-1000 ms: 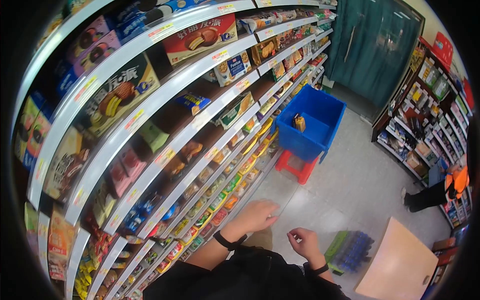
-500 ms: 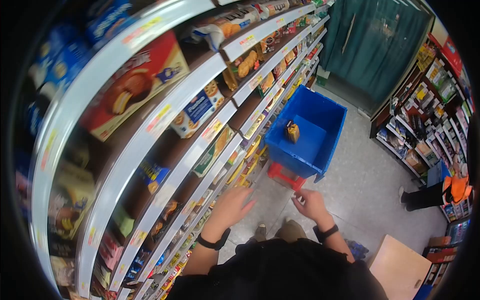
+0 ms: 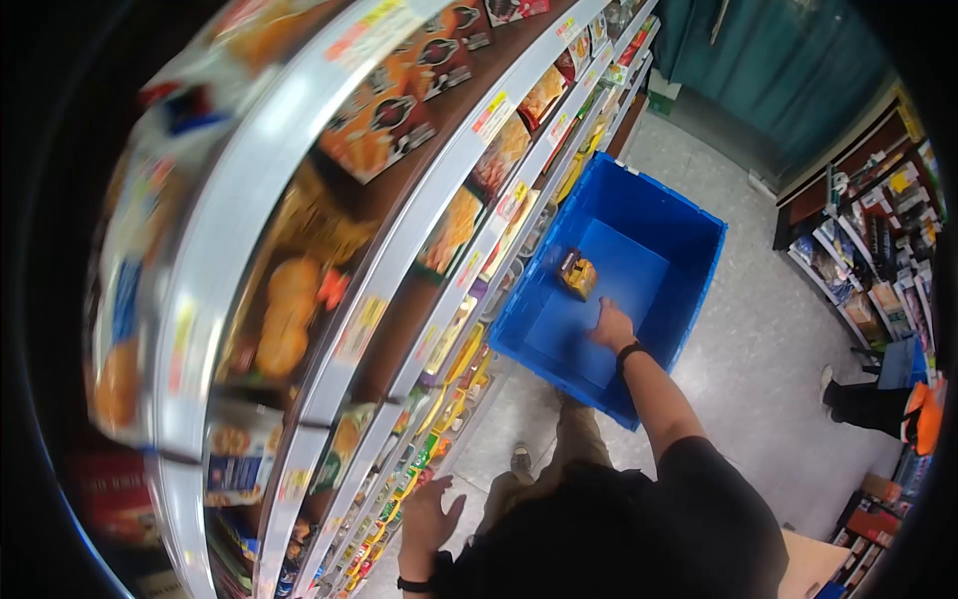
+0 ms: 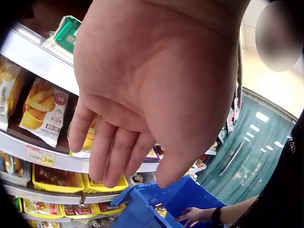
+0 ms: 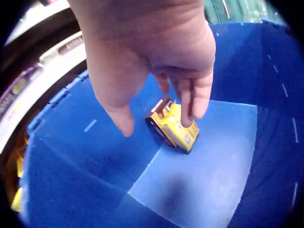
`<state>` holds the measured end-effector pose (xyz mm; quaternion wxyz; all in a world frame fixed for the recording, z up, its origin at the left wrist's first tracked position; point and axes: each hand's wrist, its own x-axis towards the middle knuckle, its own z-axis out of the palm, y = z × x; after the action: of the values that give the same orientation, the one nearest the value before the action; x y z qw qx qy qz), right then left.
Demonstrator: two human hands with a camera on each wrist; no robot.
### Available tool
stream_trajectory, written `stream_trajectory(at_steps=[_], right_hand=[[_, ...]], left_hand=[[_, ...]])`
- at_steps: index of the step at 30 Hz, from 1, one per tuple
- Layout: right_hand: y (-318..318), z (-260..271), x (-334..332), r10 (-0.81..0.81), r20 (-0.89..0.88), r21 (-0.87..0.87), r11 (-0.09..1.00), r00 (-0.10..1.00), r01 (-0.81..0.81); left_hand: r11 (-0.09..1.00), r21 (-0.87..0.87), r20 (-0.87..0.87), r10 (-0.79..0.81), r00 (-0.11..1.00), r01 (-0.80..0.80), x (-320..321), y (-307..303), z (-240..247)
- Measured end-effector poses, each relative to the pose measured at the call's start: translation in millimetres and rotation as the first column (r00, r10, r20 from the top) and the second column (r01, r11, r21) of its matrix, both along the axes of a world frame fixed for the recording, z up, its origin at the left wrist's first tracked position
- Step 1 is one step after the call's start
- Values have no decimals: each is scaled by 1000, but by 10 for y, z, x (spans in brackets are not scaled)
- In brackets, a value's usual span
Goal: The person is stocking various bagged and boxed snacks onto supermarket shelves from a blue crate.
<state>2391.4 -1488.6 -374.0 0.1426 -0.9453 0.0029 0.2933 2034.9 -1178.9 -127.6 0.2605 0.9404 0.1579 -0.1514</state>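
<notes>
My right hand (image 3: 612,325) reaches down inside a blue plastic bin (image 3: 707,285), its thumb and fingers apart. Just beyond its fingertips, a small yellow packet (image 5: 180,128) and a dark brown box (image 5: 157,113) lie together on the bin floor. In the right wrist view one finger overlaps the yellow packet, and nothing sits in the grasp. My left hand (image 3: 429,516) hangs by the shelves at the lower left, holding nothing. Its palm and loosely extended fingers fill the left wrist view, in front of snack bags (image 4: 43,111).
Shelves of packaged snacks (image 3: 464,235) run along the left, close beside the bin. A green curtain (image 3: 778,75) hangs at the back. On the right stand another shelf rack (image 3: 868,250) and a person in orange and black (image 3: 873,404). A wooden board (image 3: 810,564) shows at lower right.
I have moved forward, closer to the bin. My right hand has gone from in front of the bin to inside it, while the left hand has dropped back beside the shelves.
</notes>
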Motion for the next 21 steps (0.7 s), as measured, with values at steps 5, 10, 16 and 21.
stream_trajectory(at_steps=[5,10,16,21], right_hand=[[29,-834,758,-91,-76,4,996,993,92],[287,-1085,1198,-65,-56,4,998,996,65],[336,-1681,1281,-142,10,16,990,990,142],[160,-1104,1124,-212,12,134,969,977,208]], left_hand=[[998,-29,-226,45,973,-53,270,-297,-108],[999,21,-315,47,948,-43,364,-474,-307],[996,21,-320,84,944,-81,527,-569,-309],[999,26,-292,50,955,-44,608,-633,-281]])
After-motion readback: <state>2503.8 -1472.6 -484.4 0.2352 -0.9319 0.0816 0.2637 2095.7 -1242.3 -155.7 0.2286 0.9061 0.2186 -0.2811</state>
